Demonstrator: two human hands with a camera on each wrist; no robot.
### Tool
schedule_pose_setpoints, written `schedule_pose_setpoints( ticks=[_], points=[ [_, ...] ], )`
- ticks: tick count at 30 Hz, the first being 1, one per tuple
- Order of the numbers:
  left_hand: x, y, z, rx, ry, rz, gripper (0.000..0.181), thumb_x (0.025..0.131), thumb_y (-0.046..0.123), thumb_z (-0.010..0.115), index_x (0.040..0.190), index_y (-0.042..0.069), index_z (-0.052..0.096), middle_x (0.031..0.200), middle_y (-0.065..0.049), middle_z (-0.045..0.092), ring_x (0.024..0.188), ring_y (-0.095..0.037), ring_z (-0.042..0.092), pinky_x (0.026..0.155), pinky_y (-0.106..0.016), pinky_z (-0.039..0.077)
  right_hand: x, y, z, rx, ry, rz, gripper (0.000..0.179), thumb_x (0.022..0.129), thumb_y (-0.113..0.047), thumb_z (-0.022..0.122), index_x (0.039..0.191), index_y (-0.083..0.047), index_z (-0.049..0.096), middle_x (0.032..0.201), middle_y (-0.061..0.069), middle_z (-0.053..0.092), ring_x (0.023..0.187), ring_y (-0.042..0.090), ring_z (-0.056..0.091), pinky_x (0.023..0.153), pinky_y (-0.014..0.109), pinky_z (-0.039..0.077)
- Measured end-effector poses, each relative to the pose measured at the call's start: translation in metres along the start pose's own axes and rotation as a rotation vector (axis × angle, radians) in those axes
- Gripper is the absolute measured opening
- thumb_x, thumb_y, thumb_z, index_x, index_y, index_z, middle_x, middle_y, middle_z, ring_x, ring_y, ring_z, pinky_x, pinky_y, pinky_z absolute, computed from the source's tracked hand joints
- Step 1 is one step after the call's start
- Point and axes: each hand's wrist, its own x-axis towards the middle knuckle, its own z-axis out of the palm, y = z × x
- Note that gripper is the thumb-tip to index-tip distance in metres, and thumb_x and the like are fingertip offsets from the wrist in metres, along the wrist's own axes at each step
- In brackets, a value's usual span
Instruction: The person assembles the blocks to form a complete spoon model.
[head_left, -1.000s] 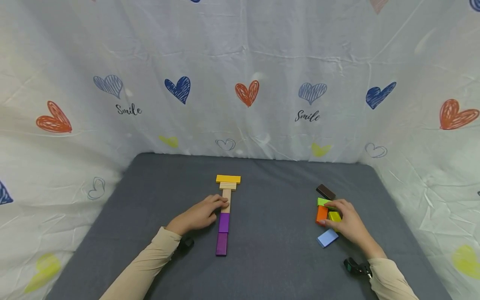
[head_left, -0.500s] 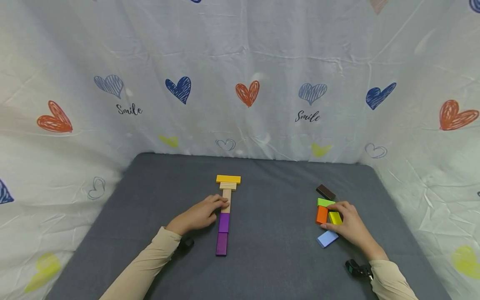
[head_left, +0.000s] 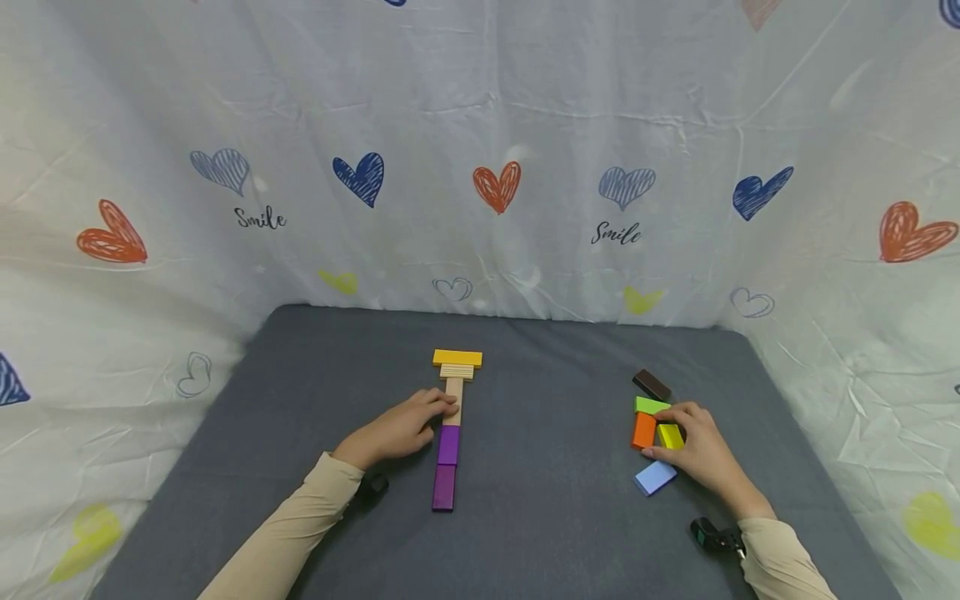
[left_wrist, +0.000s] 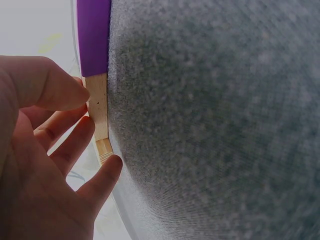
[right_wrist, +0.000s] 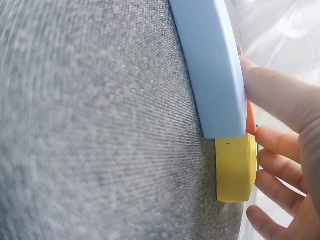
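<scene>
My left hand (head_left: 401, 425) rests with relaxed fingers at a bare wooden block (head_left: 452, 402), a fingertip lying over it. This block sits in a line between a purple block (head_left: 447, 446) and a stack of thin wooden slats (head_left: 456, 372). On the right, my right hand (head_left: 697, 446) pinches an orange block (head_left: 643, 431) between thumb and index finger, at its two ends. A yellow block (head_left: 671, 436) lies under the palm's arch, and a light green block (head_left: 651, 405) touches the far end. In the right wrist view a light blue block (right_wrist: 212, 70) partly hides the orange one.
A yellow-orange block (head_left: 457, 358) tops the line crosswise; a darker purple block (head_left: 443, 487) ends it nearest me. Beyond the green block lies a dark brown block (head_left: 652, 384). Grey cloth (head_left: 547, 467) covers the table, and a white curtain (head_left: 420, 100) with printed hearts hangs around it.
My right hand has shifted slightly, its index finger coming off the light green block to the far end of the orange one. The left hand has stayed in place.
</scene>
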Motion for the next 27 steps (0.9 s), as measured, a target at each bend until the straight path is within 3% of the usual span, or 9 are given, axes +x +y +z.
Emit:
schedule_pose_setpoints(
  ticks=[13,27],
  points=[
    [0.0,0.001,-0.001,-0.005,0.001,0.001,0.043,0.094,0.002,0.053,0.135,0.012,0.059,0.147,-0.004,0.049,0.136,-0.024,0.046,0.108,-0.043,0.044,0.011,-0.011,0.006,0.022,0.008,-0.004,0.066,0.077,-0.044,0.082,0.123,-0.003,0.06,0.123,0.019,0.06,0.115,0.038,0.054,0.095,0.06,0.044],
    [0.0,0.001,0.0,-0.004,0.0,-0.009,0.043,0.093,0.003,0.053,0.135,0.012,0.059,0.147,-0.003,0.049,0.135,-0.022,0.046,0.106,-0.042,0.045,0.054,-0.05,0.03,0.14,-0.001,-0.071,0.062,0.071,-0.038,0.087,0.12,-0.01,0.06,0.117,0.011,0.065,0.108,0.03,0.063,0.094,0.052,0.05]
  ],
)
